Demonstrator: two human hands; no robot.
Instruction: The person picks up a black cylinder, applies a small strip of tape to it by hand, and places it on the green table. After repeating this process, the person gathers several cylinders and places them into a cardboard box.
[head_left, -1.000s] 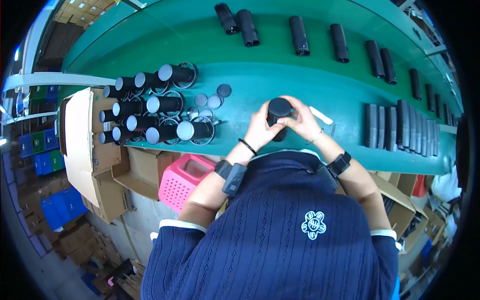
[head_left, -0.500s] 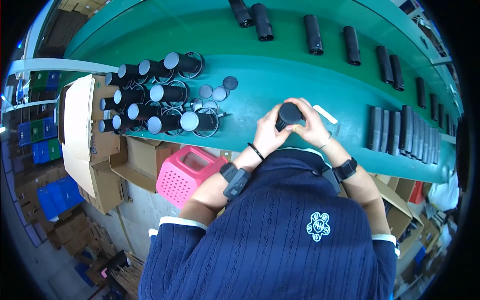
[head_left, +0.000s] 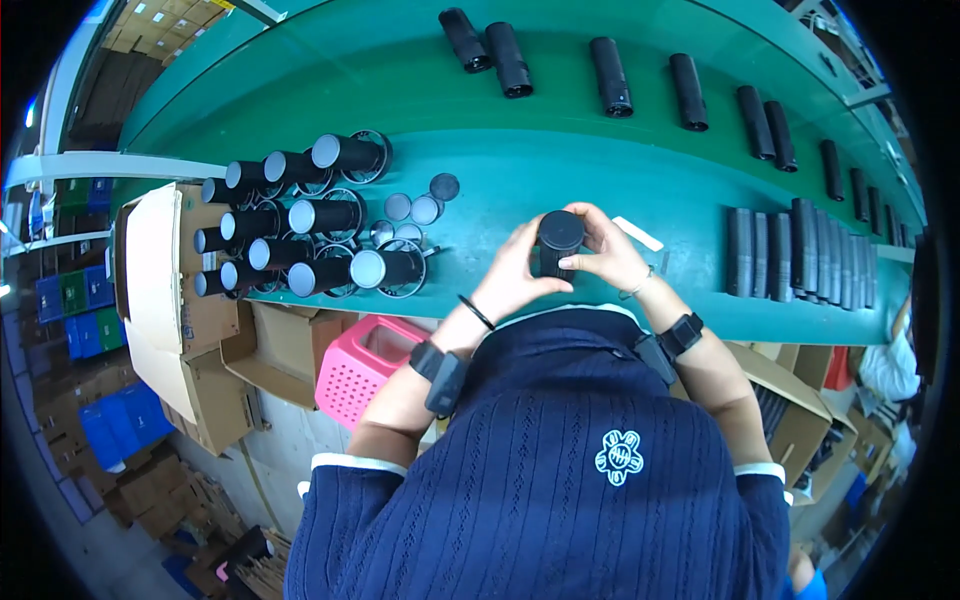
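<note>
Both hands, left hand (head_left: 515,272) and right hand (head_left: 605,255), clasp one black tube (head_left: 559,243) between them, above the worktop (head_left: 600,175). Since a second ago it barely shifted, still being worked. Long axis runs near upright, cap end facing up. Capped tube cluster (head_left: 300,245) lies well left.

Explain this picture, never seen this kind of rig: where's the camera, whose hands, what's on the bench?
No machine here: a person works with bare hands, and a fisheye camera worn on the head looks down, so straight edges bend. The left hand and right hand both grip one black cylinder over the green bench. To the left lies a cluster of black tubes with loose round caps. Ahead, more black tubes lie in a row; to the right is a packed row of dark tubes. A pink basket sits below the bench edge.
</note>
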